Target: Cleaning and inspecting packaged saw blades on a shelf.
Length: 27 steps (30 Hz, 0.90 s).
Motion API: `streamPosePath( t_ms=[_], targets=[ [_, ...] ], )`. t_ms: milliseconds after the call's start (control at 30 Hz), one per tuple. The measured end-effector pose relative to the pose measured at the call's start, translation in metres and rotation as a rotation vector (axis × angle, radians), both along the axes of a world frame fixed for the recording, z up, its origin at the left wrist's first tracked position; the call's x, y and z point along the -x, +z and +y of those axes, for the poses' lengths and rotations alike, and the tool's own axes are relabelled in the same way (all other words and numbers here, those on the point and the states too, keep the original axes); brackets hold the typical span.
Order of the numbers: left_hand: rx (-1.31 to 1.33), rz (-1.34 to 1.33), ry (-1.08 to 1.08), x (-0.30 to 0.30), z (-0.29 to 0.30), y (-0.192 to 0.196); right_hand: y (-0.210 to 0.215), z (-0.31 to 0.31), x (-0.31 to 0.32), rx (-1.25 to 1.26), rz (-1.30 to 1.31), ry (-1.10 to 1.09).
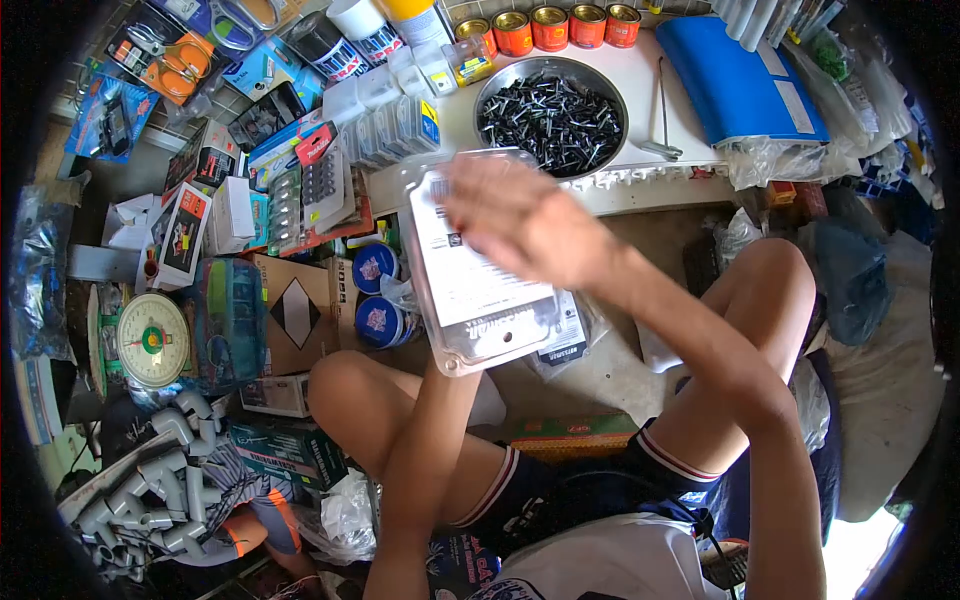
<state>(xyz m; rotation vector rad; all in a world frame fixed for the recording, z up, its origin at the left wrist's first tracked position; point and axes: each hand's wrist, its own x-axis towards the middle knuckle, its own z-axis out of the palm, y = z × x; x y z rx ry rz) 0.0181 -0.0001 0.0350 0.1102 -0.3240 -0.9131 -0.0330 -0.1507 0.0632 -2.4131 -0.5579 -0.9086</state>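
Observation:
A clear plastic blister pack (pixel 490 305) with a white printed card inside is held up in front of me, its back side facing up. My left wrist (pixel 452 395) runs up under its lower edge; the pack hides that hand, which supports it from beneath. Across the pack's upper part lies my right hand (pixel 530 220), fingers outstretched and pressed together, slightly blurred by motion. Below the pack's lower right corner, another dark-and-white package (pixel 565 335) in clear plastic lies on the floor.
A metal bowl of black screws (pixel 550 120) stands on a white surface, with several small orange cans (pixel 550 30) behind it. Boxes and packaged tools crowd the left, near a dial scale (pixel 155 340) and grey pipe fittings (pixel 150 500). A blue package (pixel 735 85) lies at the right.

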Motion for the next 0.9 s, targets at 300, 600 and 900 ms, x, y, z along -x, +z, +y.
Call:
streamPosePath(
  t_ms=[300,600,900],
  targets=[
    [0.002,0.259,-0.014,0.002,-0.012,0.006,-0.004,0.05,0.04,0.032,-0.001,0.292],
    [-0.021,0.204,0.006,0.0,-0.01,-0.015,-0.003,0.034,0.042,0.213,-0.006,0.052],
    [-0.68,-0.807,0.437,0.015,0.008,-0.013,-0.002,0.014,0.017,-0.006,0.063,0.004]
  ],
)
